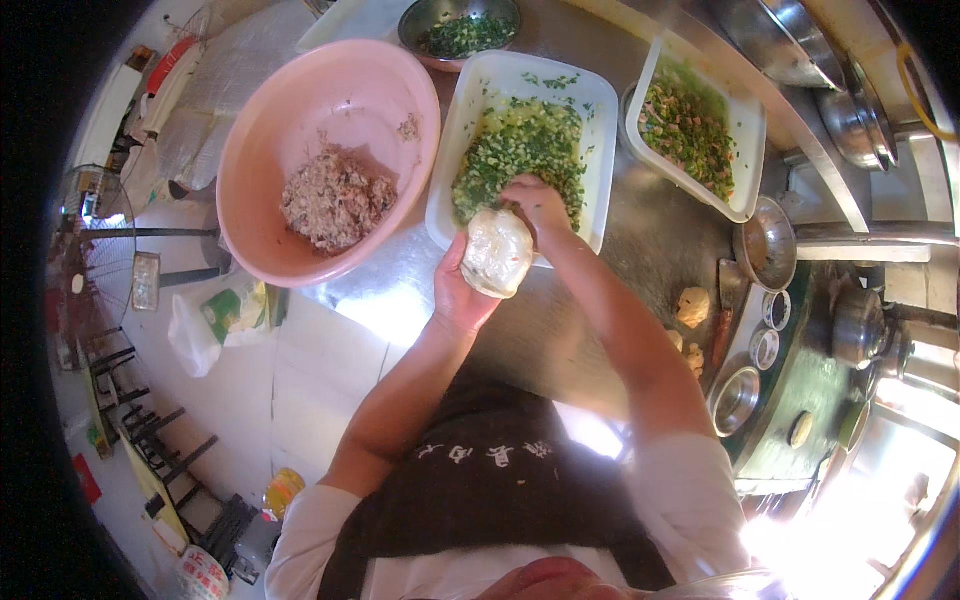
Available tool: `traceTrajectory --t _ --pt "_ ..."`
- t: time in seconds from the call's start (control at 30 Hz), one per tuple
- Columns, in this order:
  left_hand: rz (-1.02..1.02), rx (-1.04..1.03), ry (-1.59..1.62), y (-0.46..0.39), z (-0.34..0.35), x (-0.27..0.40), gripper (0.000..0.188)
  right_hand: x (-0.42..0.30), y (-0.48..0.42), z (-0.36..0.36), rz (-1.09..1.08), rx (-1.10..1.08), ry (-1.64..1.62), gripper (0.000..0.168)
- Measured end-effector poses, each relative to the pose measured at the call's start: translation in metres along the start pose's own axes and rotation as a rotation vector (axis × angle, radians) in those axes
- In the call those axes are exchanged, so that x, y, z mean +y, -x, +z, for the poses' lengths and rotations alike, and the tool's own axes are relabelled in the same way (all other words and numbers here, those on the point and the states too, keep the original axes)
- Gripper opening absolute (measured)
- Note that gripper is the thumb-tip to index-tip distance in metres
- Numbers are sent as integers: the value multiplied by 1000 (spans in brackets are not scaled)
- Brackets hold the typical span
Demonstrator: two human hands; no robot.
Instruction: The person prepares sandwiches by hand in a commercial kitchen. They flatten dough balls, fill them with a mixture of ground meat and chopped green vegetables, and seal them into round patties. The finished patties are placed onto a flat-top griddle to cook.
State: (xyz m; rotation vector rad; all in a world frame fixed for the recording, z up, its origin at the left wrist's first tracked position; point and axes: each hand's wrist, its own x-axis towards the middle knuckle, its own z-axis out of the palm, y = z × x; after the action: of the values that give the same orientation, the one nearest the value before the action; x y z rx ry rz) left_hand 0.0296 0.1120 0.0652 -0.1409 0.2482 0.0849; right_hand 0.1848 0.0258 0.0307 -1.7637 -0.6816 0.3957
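A round piece of pale dough (497, 253) with a glossy surface rests in my left hand (459, 294), whose fingers are mostly hidden beneath it. Just beyond the dough, my right hand (537, 201) reaches into a white plastic tub (609, 142) of chopped green onions (517, 139). Its fingertips are down at the onions, so what they hold cannot be told. To the left of the tub stands a pink plastic basin (259, 120) with a mound of minced meat filling (337, 199).
A second white tub (694, 186) holds a chopped vegetable mix at right. A metal bowl of greens (409, 37) stands at the back. Dough lumps (693, 307) lie by a cleaver (727, 292) on the right, near a metal bowl (784, 244) and a green griddle surface (787, 390).
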Motion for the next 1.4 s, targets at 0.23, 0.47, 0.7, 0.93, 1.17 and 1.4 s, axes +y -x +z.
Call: traceTrajectory --t 0.23,0.47,0.7,0.93,1.17,1.4 --pt "124 338 -595 -30 47 27 33 -39 -19 -16 305 295 146 22" --pt "13 295 -376 -60 47 6 38 -85 10 16 -253 427 240 30" --pt "-40 265 -276 -59 70 -11 39 -103 14 6 -484 492 349 31" --pt "-51 200 -210 -77 36 -2 40 -85 6 -3 -341 356 5 22" --pt "-54 249 -228 -65 57 16 46 -54 0 -31 -475 555 249 19" --pt "-16 249 -239 -61 60 34 47 -24 14 -25 -134 313 844 17"
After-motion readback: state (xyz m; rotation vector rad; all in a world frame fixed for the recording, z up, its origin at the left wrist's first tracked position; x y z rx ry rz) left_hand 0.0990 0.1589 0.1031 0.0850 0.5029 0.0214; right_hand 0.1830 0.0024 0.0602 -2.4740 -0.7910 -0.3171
